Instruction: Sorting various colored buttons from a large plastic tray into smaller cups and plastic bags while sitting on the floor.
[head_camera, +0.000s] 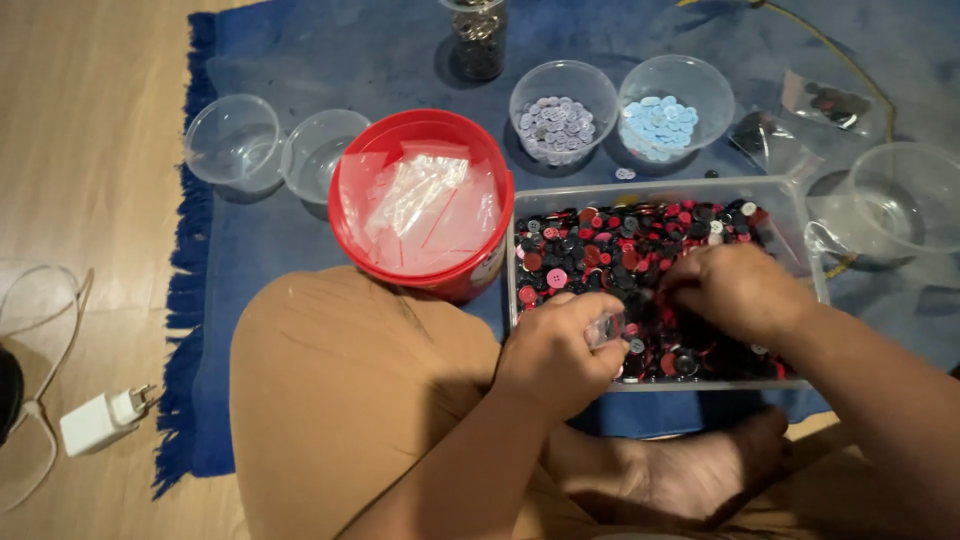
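Buttons (620, 250), mixed red, black and grey, fill the clear rectangular tray (790, 205) on the blue rug (330, 60), just right of the person's knee. Right hand (735, 290) digs into the heap, fingers curled narrow; what it pinches is hidden. Left hand (560, 350) hovers over the tray's near-left corner, closed on a small clear plastic piece (603, 328). Step looks like picking and sorting by colour. Far side: tub of lilac buttons (562, 105), tub of light blue buttons (675, 105). Red bucket (420, 205) with plastic bags sits left. Next move needs a clean single-button pinch.
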